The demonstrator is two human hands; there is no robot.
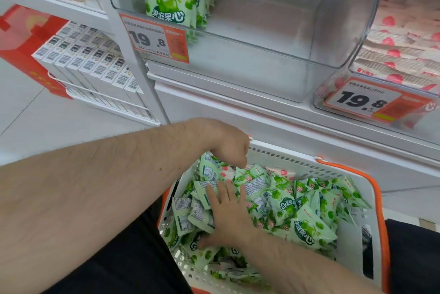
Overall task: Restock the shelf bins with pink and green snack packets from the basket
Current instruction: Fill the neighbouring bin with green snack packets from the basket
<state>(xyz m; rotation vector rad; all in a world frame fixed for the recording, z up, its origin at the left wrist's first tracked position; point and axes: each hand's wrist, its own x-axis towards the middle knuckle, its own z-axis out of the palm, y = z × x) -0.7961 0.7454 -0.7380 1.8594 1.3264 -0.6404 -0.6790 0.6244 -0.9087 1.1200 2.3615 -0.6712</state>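
Green packets fill the basket under both hands. The right hand lies flat and relaxed on them; the left hand curls over some, grasp unclear. The clear bin sits at twelve o'clock, above.

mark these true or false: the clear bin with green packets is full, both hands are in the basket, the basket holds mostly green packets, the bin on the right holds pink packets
1. The clear bin with green packets is full: false. It holds one row at its left side; the rest is bare.
2. Both hands are in the basket: true. The left hand and the right hand are on the packets.
3. The basket holds mostly green packets: true.
4. The bin on the right holds pink packets: true.
5. The basket's handle is blue: false, orange.
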